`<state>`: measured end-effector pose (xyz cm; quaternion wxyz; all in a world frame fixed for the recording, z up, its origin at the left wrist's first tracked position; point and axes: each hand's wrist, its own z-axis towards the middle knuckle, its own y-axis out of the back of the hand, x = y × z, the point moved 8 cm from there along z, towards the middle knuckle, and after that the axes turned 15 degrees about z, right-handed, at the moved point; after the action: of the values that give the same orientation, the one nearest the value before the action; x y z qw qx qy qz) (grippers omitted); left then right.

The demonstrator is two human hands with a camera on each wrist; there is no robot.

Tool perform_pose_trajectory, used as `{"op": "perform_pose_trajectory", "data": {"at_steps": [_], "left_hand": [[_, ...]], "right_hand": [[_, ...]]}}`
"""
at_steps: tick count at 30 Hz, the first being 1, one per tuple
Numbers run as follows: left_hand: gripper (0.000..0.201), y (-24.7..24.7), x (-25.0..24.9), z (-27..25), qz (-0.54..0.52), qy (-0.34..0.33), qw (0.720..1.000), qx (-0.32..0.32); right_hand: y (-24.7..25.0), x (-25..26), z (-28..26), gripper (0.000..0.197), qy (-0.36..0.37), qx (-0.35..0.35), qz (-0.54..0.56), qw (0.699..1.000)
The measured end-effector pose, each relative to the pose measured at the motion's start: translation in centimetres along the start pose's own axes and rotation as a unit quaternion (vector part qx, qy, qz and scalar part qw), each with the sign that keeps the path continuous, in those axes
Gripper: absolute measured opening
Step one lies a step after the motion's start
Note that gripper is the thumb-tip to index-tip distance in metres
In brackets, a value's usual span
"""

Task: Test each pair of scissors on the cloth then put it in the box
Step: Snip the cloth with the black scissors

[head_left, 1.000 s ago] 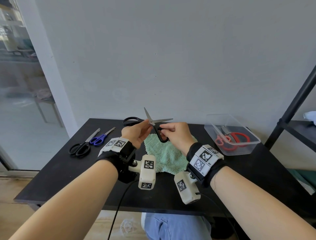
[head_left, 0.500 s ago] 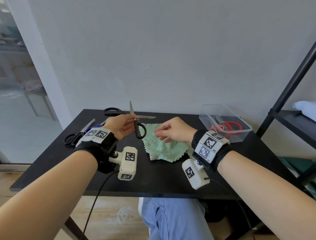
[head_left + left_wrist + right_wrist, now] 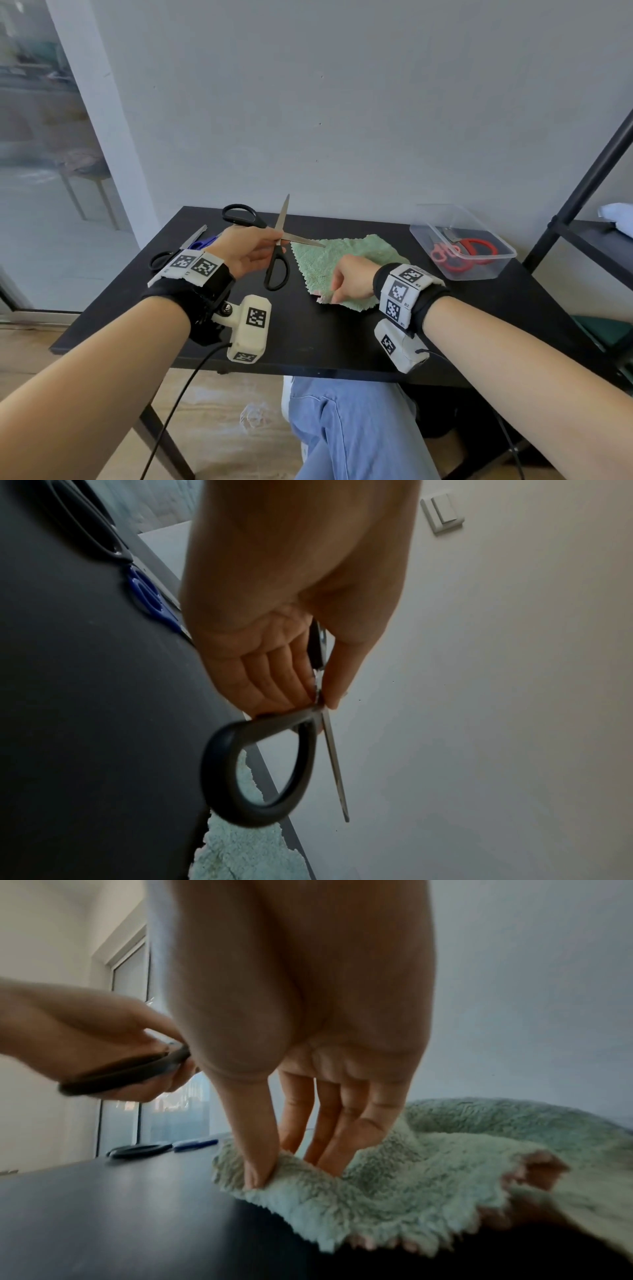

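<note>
My left hand point(image 3: 269, 248) pinches black-handled scissors point(image 3: 278, 270) near the pivot, above the table's left half. Their blades are spread: one points up, the other points right over the green cloth point(image 3: 346, 253). In the left wrist view one handle loop point(image 3: 257, 772) hangs below my fingers point(image 3: 274, 685). My right hand point(image 3: 330, 293) pinches the cloth's near edge, thumb point(image 3: 260, 1153) in front and fingers behind a raised fold of the cloth point(image 3: 428, 1177). The clear plastic box point(image 3: 493, 265) at the right back holds red scissors point(image 3: 469, 248).
Three more pairs lie on the black table point(image 3: 308, 335): a black pair point(image 3: 239, 214) at the back, a blue pair point(image 3: 202, 242) and another black pair point(image 3: 160, 261) at the left. A black shelf frame point(image 3: 582, 192) stands to the right.
My right hand let go of the scissors and came down onto the cloth's near edge. My left hand now holds the scissors alone, further left, blades still spread.
</note>
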<state>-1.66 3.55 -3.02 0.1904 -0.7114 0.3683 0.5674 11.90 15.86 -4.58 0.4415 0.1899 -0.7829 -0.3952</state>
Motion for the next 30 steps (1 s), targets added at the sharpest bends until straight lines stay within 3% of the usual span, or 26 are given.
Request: {"op": "perform_pose_trajectory", "data": {"at_steps": [6, 11, 16, 20, 25, 30], "left_hand": [[0.023, 0.7, -0.2, 0.6, 0.026, -0.009, 1.0, 0.014], [0.015, -0.2, -1.2, 1.4, 0.071, -0.015, 0.995, 0.069], [0.018, -1.8, -3.6, 2.5, 0.117, -0.028, 0.987, 0.108], [0.022, -2.4, -5.6, 4.5, 0.127, -0.037, 0.986, 0.098], [0.018, -3.2, -7.8, 7.0, 0.121, -0.045, 0.987, 0.093], [0.016, -3.7, -10.8, 9.0, 0.122, -0.067, 0.987, 0.083]], "right_hand": [[3.2, -0.5, 1.1, 0.032, 0.015, -0.059, 0.092, 0.994], [5.9, -0.5, 2.3, 0.018, 0.037, -0.126, 0.193, 0.972], [8.3, 0.4, 3.4, 0.009, 0.071, -0.12, 0.281, 0.95], [10.4, -0.2, 4.9, 0.021, 0.058, -0.124, 0.335, 0.932], [12.7, -0.6, 6.4, 0.046, 0.065, -0.111, 0.29, 0.948], [16.7, -0.8, 7.2, 0.028, 0.088, -0.169, 0.281, 0.941]]}}
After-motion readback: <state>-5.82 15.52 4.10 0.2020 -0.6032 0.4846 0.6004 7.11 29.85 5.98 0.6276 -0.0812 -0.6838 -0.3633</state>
